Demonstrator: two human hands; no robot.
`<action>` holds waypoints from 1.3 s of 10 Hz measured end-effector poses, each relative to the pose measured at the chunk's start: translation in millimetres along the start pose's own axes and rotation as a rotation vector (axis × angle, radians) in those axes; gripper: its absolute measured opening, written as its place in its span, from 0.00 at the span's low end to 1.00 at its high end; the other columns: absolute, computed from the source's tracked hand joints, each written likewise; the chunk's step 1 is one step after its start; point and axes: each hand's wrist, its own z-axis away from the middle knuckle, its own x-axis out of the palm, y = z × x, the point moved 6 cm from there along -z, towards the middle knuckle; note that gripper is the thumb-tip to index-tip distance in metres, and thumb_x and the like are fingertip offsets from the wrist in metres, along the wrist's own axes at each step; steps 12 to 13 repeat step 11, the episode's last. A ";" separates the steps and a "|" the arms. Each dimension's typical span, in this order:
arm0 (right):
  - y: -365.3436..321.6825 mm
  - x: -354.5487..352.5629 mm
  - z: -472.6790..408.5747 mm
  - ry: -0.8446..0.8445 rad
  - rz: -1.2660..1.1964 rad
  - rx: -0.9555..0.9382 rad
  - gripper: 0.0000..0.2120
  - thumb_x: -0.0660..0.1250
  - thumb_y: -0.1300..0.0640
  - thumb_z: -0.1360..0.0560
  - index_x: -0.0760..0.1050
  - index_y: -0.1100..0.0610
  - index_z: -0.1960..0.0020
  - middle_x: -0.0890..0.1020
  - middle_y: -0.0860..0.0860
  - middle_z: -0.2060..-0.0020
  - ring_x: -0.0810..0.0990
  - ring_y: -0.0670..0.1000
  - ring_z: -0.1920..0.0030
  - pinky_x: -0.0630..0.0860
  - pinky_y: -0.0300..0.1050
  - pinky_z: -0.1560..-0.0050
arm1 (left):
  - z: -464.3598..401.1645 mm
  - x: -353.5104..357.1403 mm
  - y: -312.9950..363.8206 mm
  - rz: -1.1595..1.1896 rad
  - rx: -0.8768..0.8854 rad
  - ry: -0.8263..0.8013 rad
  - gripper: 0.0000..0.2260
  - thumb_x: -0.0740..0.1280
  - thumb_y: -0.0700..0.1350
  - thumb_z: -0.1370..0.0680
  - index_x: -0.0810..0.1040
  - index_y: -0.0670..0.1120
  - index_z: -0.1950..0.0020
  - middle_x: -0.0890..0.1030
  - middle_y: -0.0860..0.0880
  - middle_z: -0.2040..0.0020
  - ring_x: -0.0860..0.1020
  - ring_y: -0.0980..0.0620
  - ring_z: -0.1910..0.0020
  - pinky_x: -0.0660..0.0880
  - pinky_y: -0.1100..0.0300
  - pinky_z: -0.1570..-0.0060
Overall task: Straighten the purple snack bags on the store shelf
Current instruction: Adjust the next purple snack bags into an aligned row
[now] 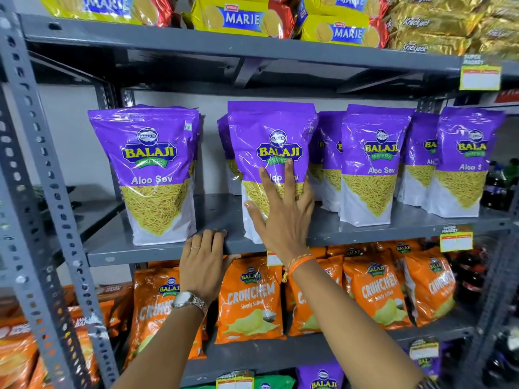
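Observation:
Several purple Balaji Aloo Sev bags stand upright on the grey middle shelf [157, 248]. One bag [148, 169] stands alone at the left, apart from the others. The second bag [269, 136] stands near the shelf's front edge, with more bags behind it. My right hand [280, 214] lies flat against its front with fingers spread, holding nothing. Further right stand a third bag [373, 169] and a fourth bag [463, 164], each with others behind. My left hand [203, 262] rests on the shelf's front lip between the first two bags, fingers over the edge.
Yellow Marie biscuit packs [241, 18] and gold Krackjack packs [438, 26] fill the shelf above. Orange Crunchem bags [252, 299] line the shelf below. A perforated grey upright [42, 192] runs down the left. Price tags [480, 77] hang on the shelf edges.

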 end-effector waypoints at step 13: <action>33.2 -61.0 18.0 0.187 -0.531 0.229 0.34 0.59 0.33 0.18 0.55 0.41 0.17 0.51 0.51 0.15 0.49 0.50 0.17 0.46 0.51 0.20 | -1.1 -4.8 2.0 -0.008 -0.036 -0.111 0.28 0.56 0.64 0.21 0.77 0.45 0.35 0.78 0.44 0.44 0.76 0.39 0.48 0.71 0.45 0.42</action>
